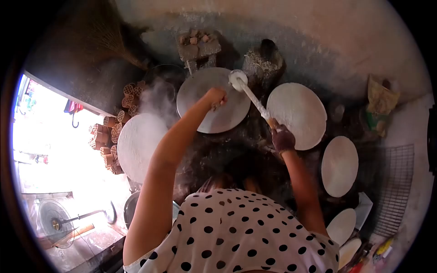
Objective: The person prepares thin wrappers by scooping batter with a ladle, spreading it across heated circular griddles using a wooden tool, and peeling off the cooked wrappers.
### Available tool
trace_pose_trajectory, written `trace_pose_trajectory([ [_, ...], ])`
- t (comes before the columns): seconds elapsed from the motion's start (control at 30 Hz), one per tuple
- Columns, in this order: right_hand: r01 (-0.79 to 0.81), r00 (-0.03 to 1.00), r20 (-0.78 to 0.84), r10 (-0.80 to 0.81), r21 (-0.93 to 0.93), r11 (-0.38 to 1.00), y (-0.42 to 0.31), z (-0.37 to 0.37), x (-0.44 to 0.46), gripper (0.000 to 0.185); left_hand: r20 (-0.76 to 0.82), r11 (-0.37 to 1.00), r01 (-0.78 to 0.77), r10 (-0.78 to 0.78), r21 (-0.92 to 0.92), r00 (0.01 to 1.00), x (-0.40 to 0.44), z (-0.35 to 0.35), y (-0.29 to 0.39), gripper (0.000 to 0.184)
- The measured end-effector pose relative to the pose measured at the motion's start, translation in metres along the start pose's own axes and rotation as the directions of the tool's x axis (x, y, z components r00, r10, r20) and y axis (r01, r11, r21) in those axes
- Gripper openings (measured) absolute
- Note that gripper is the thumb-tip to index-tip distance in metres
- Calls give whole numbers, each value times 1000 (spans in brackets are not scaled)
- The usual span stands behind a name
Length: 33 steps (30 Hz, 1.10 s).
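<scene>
My left hand (pixel 217 97) is closed over the middle of a round grey metal lid (pixel 195 113), its fingers curled at what looks like the lid's handle. In my right hand (pixel 282 138), which wears a dark glove, is a long-handled ladle (pixel 253 99) coated in white batter. The ladle's bowl lies close to the lid's right edge. Right of the ladle is a round white steaming surface (pixel 298 113). A similar pale disc (pixel 142 145) stands left of my left forearm, with steam rising near it.
Perforated clay-coloured briquettes (pixel 117 129) are stacked at the left. A small brick-topped stand (pixel 199 48) and a stump-like block (pixel 263 66) stand by the back wall. Pale discs (pixel 340 166) and a wire rack (pixel 396 186) are at right; a fan (pixel 56 223) stands lower left.
</scene>
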State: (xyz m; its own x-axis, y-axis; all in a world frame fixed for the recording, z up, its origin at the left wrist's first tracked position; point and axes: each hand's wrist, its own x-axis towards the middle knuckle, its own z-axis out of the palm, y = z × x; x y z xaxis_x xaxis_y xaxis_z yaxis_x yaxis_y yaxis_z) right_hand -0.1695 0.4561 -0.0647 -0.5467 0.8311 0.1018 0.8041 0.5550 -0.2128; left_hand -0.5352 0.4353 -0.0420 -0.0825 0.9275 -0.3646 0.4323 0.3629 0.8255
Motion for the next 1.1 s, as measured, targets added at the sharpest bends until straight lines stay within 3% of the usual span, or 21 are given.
trace_pose_trajectory([
  [0.03,-46,999,-5,46,68,997,-6,-4,0,36,80,790,-311,319,528,944,5,-1,-9,18],
  [0.07,-145,989,43,141,98,985,-17,-4,2,37,107,749,-296,291,592,951,11,-2,-19,18],
  [0.2,-219,974,89,207,153,964,-46,22,14,40,-183,961,-28,80,274,980,8,3,-40,21],
  [0.27,-185,982,12,188,236,954,-52,32,-4,42,-265,967,210,-167,143,950,-24,-14,12,26],
  [0.3,-146,982,-67,175,312,939,-51,41,-19,43,-269,968,209,-167,138,949,-22,-13,3,26],
  [0.33,-259,954,20,299,558,789,-46,67,-30,43,-375,947,139,-20,291,927,-17,-11,-14,29],
  [0.37,-48,927,-274,256,591,806,-50,91,-30,42,-449,892,91,133,443,884,-14,-9,-25,35],
  [0.4,-285,949,26,313,490,824,-62,88,-21,44,-449,894,98,123,438,885,-17,-10,-25,35],
  [0.43,-474,870,310,383,316,822,-77,84,-5,46,-430,834,185,68,519,900,-22,-13,-21,38],
  [0.5,-393,920,163,358,422,817,-104,114,22,47,-422,760,273,1,590,907,-26,-18,-25,42],
  [0.6,-446,893,225,391,562,696,-115,98,40,46,-495,747,358,-44,561,868,-44,-40,-46,48],
  [0.67,-405,896,147,419,658,634,-116,84,30,44,-684,838,354,31,415,729,-75,-55,-50,44],
  [0.77,-400,881,106,461,687,607,-112,113,5,46,-814,915,352,-50,195,579,-126,-63,-42,45],
  [0.83,-471,871,203,448,602,644,-119,120,34,47,-841,932,333,-64,141,537,-143,-66,-49,44],
  [0.87,-447,888,268,374,699,559,-121,128,54,45,-864,946,309,-71,100,499,-152,-66,-54,43],
  [0.9,-491,870,364,333,702,516,-125,114,64,42,-868,945,314,-76,95,490,-162,-65,-59,43],
  [0.97,-533,846,452,283,700,476,-121,100,74,38,-756,978,206,-152,-23,637,-178,-63,-72,41],
  [1.0,-327,944,236,229,754,569,-101,106,70,38,-774,999,51,-34,-2,632,-182,-52,-97,41],
  [1.03,-104,988,6,152,756,646,-84,109,68,39,-733,980,-44,-116,-196,671,-199,-40,-91,39],
  [1.07,-179,966,54,251,844,506,-77,109,63,40,-672,913,-125,-187,-387,717,-216,-26,-84,38],
  [1.1,-181,966,58,250,844,504,-74,109,66,40,-672,914,-121,-190,-387,716,-230,-15,-79,38],
])
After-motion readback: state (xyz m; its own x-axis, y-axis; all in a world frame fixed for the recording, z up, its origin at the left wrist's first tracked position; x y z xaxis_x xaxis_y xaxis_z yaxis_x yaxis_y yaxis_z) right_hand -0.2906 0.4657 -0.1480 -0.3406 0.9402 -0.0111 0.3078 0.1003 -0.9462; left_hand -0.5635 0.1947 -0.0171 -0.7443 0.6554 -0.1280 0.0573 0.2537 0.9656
